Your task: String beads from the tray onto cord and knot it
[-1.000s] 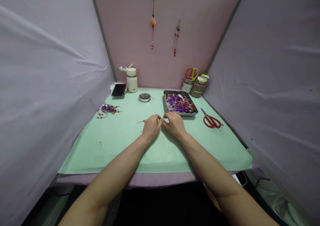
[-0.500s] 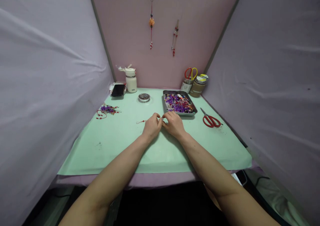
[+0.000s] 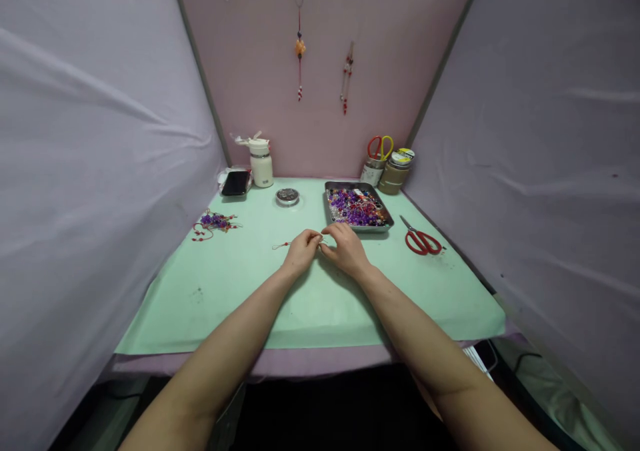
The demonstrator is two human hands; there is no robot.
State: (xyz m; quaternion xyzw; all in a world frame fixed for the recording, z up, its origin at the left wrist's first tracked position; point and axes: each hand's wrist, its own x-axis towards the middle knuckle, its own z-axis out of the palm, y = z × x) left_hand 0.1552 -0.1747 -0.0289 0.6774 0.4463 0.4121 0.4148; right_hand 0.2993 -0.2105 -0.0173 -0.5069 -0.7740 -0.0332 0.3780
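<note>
My left hand [image 3: 302, 251] is pinched closed on a thin beaded cord [image 3: 284, 244]. The looped end of the cord, with a small red bead, sticks out to the left over the green tabletop. My right hand [image 3: 346, 250] meets it at the fingertips, its fingers curled around the short strand ends by the left thumb. What exactly the right fingertips grip is too small to make out. Just behind the hands stands a metal tray [image 3: 367, 228] of purple, red and clear beads.
Red-handled scissors [image 3: 423, 242] lie at the right. Finished-looking beaded strings [image 3: 216, 222] are piled at the left. Toward the back are a phone [image 3: 236, 183], a white bottle [image 3: 262, 170], a round tin [image 3: 287, 196], a jar [image 3: 394, 176] and a cup holding scissors [image 3: 373, 172].
My right fingertips have drawn slightly apart from the left ones, and strand ends now show between them. My left hand still pinches the cord. The camera view has shifted a little.
</note>
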